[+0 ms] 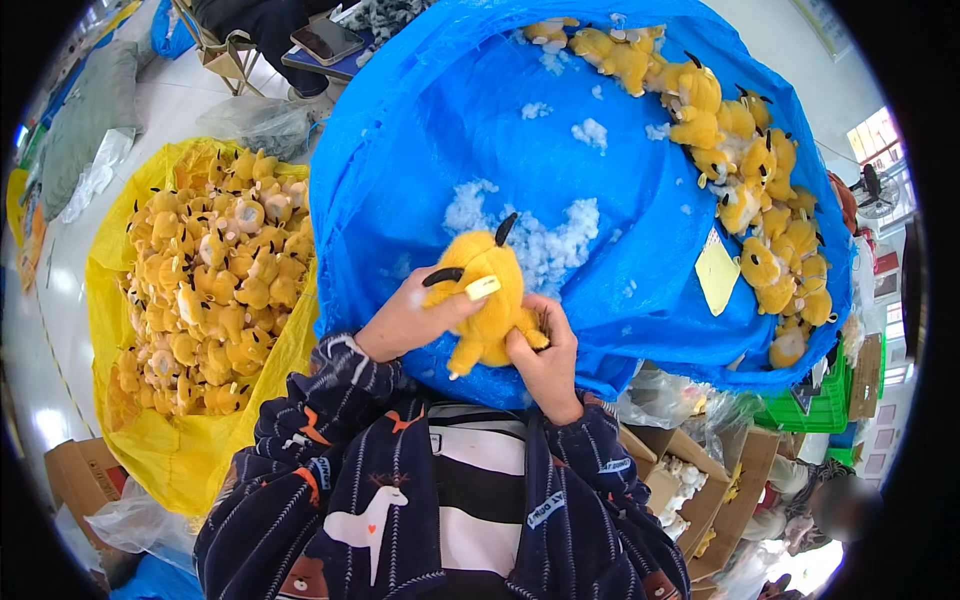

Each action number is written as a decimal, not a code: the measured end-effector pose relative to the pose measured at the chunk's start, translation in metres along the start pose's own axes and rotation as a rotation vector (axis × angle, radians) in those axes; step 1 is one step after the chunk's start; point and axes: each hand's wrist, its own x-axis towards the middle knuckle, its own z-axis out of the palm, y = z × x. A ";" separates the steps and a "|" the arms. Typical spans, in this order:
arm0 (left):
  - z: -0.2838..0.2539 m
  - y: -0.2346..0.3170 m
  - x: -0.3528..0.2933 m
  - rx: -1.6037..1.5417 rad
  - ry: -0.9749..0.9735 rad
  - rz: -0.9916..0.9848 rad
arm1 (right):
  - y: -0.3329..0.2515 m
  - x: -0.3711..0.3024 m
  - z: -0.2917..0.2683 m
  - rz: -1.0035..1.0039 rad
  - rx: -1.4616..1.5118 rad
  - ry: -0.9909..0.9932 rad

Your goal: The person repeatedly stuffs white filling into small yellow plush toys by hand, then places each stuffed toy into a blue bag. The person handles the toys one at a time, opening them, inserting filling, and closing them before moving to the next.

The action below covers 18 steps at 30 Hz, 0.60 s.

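Note:
Between my two hands is a yellow plush toy [478, 262] with black-tipped ears and a small pale yellow tag. My left hand [408, 318] grips its upper side, thumb lying by the tag. Lower down, my right hand [546, 362] pinches the toy near a stubby limb. Both hands are closed on it, above the near edge of a blue plastic sheet [420, 130]. Just beyond the toy lies loose white stuffing [560, 245] on the sheet.
Many similar plush toys [770, 240] line the sheet's right side, near a pale yellow card [716, 272]. At left, a yellow sack [150, 445] holds a heap of toys. Cardboard boxes [735, 490] and a green crate [810, 400] stand at right. Another person sits at the top left.

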 end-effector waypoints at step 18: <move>0.008 -0.019 0.000 -0.325 -0.149 -0.085 | -0.049 0.028 -0.010 0.048 -0.052 -0.199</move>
